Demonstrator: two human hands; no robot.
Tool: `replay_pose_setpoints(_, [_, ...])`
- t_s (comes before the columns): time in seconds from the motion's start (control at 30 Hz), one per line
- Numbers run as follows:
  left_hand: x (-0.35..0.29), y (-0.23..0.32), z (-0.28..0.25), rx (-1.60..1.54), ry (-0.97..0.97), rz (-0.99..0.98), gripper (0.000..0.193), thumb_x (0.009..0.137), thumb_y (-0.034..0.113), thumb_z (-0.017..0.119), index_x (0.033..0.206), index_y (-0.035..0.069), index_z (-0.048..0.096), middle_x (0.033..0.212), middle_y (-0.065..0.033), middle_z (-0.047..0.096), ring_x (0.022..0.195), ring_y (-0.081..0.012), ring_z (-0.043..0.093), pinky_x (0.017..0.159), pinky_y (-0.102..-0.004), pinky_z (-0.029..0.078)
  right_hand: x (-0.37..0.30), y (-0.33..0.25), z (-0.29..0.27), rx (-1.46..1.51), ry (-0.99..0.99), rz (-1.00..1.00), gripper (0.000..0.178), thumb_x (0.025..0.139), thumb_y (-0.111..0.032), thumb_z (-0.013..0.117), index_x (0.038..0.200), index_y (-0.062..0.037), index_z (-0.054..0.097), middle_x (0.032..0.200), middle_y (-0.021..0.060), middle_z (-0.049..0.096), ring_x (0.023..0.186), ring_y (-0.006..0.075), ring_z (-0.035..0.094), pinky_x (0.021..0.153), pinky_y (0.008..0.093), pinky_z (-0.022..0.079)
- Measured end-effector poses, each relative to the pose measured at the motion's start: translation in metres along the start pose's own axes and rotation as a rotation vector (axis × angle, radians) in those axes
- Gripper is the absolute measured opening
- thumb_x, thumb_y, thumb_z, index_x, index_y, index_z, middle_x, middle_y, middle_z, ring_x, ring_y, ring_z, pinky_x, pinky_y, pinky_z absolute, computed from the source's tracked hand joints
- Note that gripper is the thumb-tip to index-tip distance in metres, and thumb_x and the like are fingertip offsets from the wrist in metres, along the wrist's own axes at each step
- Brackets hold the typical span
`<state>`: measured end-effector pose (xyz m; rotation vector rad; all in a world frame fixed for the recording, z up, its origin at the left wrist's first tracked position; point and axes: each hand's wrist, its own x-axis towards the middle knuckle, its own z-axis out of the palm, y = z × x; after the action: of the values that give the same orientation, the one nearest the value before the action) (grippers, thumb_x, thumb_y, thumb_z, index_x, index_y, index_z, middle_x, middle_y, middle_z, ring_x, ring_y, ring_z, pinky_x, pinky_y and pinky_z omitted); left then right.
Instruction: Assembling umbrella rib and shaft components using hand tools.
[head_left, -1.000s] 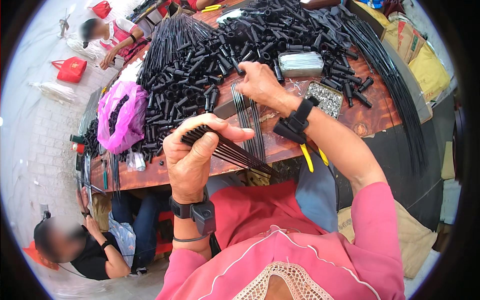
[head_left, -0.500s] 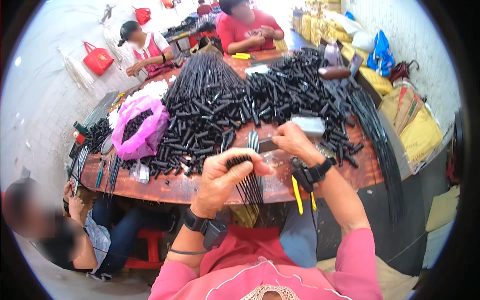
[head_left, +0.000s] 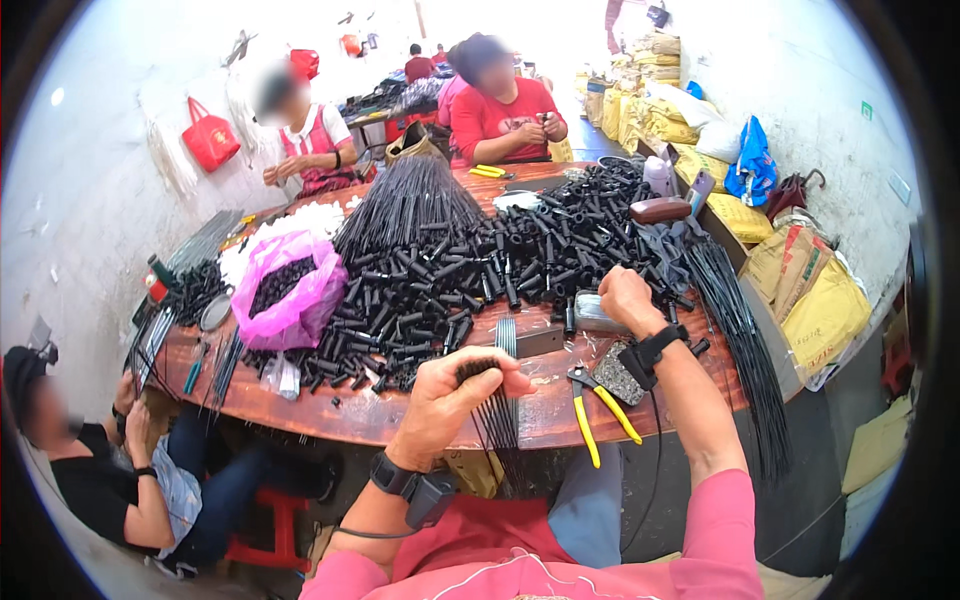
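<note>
- Left hand (head_left: pixel 437 405) was closed, thumb over fingers, gripping bundle of black rods (head_left: pixel 496 425) at near edge of table (head_left: pixel 335 412).
- Right hand (head_left: pixel 628 298) was curled at box of pale strips (head_left: pixel 595 315); fingertips hidden, couldn't tell if pinching.
- Yellow-handled pliers (head_left: pixel 616 414) lay near metal bits (head_left: pixel 617 372).

The view is bright, seemingly overexposed far back, edges bending.

Tabletop (head_left: pixel 549 402) lay open between the left hand (head_left: pixel 447 402) and yellow-handled pliers (head_left: pixel 616 411); a dark block (head_left: pixel 539 342) and heaped black parts (head_left: pixel 428 287) stood beyond.
</note>
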<state>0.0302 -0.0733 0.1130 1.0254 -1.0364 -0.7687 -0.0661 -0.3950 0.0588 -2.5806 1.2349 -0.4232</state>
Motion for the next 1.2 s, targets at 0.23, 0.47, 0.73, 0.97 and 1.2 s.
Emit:
replay_pose_setpoints(0.23, [0.006,0.005,0.000,-0.018,-0.015,-0.010,0.015,0.096,0.008,0.054,0.105,-0.003,0.061,0.091,-0.0166,0.070,0.091,-0.0307,0.070,0.082,-0.0392,0.057,0.002,-0.006,0.008,-0.114,0.059,-0.099,0.015,0.075,-0.004,0.061,0.086,0.0022,0.068,0.092,0.0263,0.068,0.090,0.0412,0.067,0.077,0.0472,0.055])
replay_pose_setpoints(0.47, [0.010,-0.003,0.001,-0.059,-0.019,-0.004,0.018,0.096,0.013,0.057,0.105,-0.003,0.061,0.090,-0.0176,0.069,0.089,-0.0323,0.070,0.079,-0.0388,0.058,0.006,0.004,0.021,-0.138,0.121,-0.244,0.013,0.072,-0.003,0.061,0.083,0.0013,0.067,0.084,0.0258,0.067,0.083,0.0410,0.068,0.070,0.0483,0.055])
replay_pose_setpoints(0.73, [0.011,-0.001,0.007,-0.028,-0.015,-0.007,0.019,0.096,0.014,0.057,0.104,-0.004,0.060,0.090,-0.0181,0.069,0.088,-0.0319,0.071,0.078,-0.0381,0.059,-0.006,0.012,0.026,-0.167,0.188,-0.260,0.017,0.076,-0.010,0.062,0.088,-0.0012,0.069,0.090,0.0241,0.068,0.082,0.0385,0.069,0.071,0.0456,0.056])
replay_pose_setpoints(0.97, [0.014,0.000,0.007,-0.015,0.012,-0.032,0.018,0.096,0.012,0.057,0.104,-0.004,0.059,0.089,-0.0193,0.069,0.087,-0.0330,0.070,0.080,-0.0416,0.059,0.001,0.012,0.029,-0.115,0.128,-0.236,0.013,0.074,-0.008,0.061,0.084,-0.0004,0.065,0.088,0.0209,0.065,0.082,0.0386,0.067,0.070,0.0477,0.054])
replay_pose_setpoints(1.2, [0.012,0.002,0.008,0.019,0.021,-0.033,0.019,0.097,0.013,0.056,0.104,-0.005,0.058,0.089,-0.0193,0.069,0.087,-0.0331,0.070,0.081,-0.0432,0.059,-0.004,0.019,0.031,-0.049,0.263,-0.278,0.011,0.072,-0.007,0.061,0.080,0.0003,0.065,0.085,0.0217,0.066,0.081,0.0389,0.067,0.071,0.0477,0.054])
